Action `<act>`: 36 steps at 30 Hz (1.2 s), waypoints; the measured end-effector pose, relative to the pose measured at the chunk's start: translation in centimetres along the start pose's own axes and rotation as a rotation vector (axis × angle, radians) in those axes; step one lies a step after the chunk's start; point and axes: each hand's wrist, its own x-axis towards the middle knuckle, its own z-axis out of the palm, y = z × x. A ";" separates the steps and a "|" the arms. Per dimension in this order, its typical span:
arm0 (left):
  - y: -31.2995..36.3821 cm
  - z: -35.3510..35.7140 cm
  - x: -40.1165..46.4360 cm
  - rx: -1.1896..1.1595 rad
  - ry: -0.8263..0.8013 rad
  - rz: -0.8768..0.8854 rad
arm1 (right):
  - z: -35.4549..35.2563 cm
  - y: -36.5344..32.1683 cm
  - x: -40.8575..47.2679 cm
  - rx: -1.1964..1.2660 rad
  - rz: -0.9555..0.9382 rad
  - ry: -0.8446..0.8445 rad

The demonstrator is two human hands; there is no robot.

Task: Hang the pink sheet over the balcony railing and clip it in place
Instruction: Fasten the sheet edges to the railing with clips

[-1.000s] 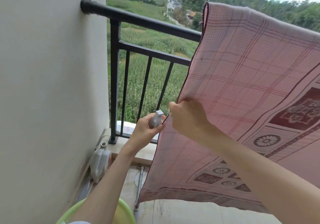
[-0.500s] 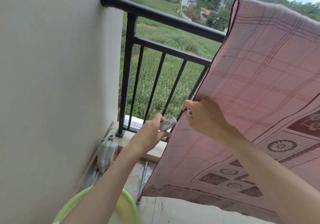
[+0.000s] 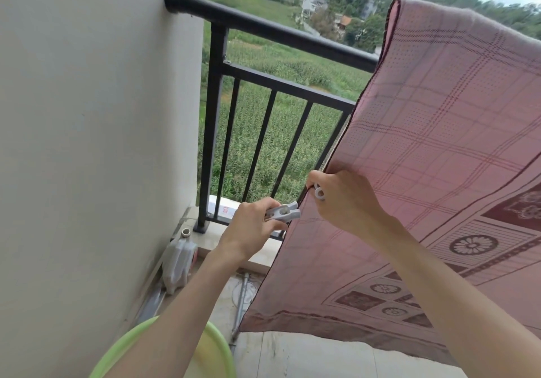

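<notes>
Over the black railing [image 3: 272,30] hangs the pink sheet [image 3: 439,149]; the right hand [image 3: 345,199] pinches its left edge, the left hand [image 3: 254,225] holds a white clip [image 3: 284,213] beside it.

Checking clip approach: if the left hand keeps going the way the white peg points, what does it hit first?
Likely the dark-hemmed edge of the pink checked sheet, just off the white plastic peg in the left hand; the right hand pinches that edge above. Depth unclear.

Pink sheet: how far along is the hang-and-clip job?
Done: the pink sheet already hangs over the top rail. In hand: the right hand pinches the sheet's side edge and also carries a white clip; the left hand holds a white clothespin at that edge. Left: no clip is visibly fastened on the sheet yet.
</notes>
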 end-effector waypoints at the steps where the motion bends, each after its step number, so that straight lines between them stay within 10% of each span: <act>1: 0.1 0.0 0.0 0.010 0.002 -0.004 | 0.0 0.0 -0.1 0.001 -0.001 0.000; 21: 2.5 0.3 2.4 0.164 -0.013 0.120 | 0.2 0.1 -0.5 0.043 0.013 -0.003; 29: -3.5 3.2 1.0 -0.308 -0.150 -0.139 | 5.6 -0.9 -6.3 0.328 -0.028 0.323; 36: -12.4 9.5 -2.0 -0.254 -0.427 -0.233 | 19.7 -2.5 -11.7 0.501 0.416 -0.125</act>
